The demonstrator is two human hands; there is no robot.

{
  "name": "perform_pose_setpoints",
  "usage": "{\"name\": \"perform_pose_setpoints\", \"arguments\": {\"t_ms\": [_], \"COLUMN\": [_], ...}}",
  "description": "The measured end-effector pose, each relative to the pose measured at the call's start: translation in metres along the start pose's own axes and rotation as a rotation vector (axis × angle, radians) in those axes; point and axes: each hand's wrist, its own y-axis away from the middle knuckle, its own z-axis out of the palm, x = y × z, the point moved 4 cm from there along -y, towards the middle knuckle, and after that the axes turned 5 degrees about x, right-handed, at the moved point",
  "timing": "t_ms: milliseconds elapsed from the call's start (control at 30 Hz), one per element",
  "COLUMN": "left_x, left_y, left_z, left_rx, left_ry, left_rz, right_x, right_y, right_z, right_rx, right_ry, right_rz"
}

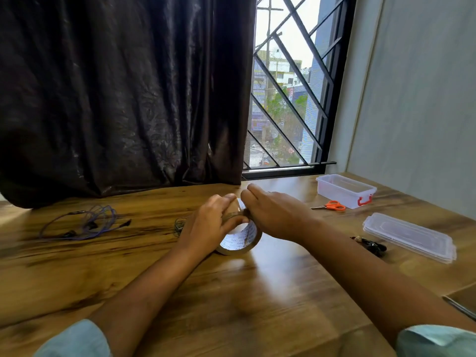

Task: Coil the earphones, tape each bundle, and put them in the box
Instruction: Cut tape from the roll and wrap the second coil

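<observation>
A roll of brown tape (242, 242) stands on edge at the middle of the wooden table (231, 292). My left hand (208, 225) grips the roll from the left. My right hand (273, 215) pinches the tape's edge at the top of the roll. A small dark coiled earphone (179, 225) lies just left of the roll, partly hidden by my left hand. Purple earphones (87, 224) lie loose at the far left. A black earphone bundle (371, 246) lies on the right. The clear plastic box (345, 190) with red latches stands open at the back right.
Orange-handled scissors (332, 206) lie in front of the box. The box's clear lid (409, 237) lies flat at the right. A dark curtain (123, 94) hangs behind the table, beside a barred window (288, 99). A dark flat object (463, 302) shows at the right edge.
</observation>
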Motion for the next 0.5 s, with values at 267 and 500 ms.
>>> {"name": "perform_pose_setpoints", "arguments": {"t_ms": [267,500], "left_x": [0.006,0.002], "left_y": [0.003,0.008], "left_z": [0.004,0.005], "left_rx": [0.024,0.081], "left_ry": [0.026,0.090], "left_rz": [0.037,0.025], "right_x": [0.001,0.007], "right_y": [0.015,0.018], "right_z": [-0.001,-0.010], "right_rx": [0.056,0.039], "right_ry": [-0.009,-0.448], "right_rz": [0.060,0.389]}}
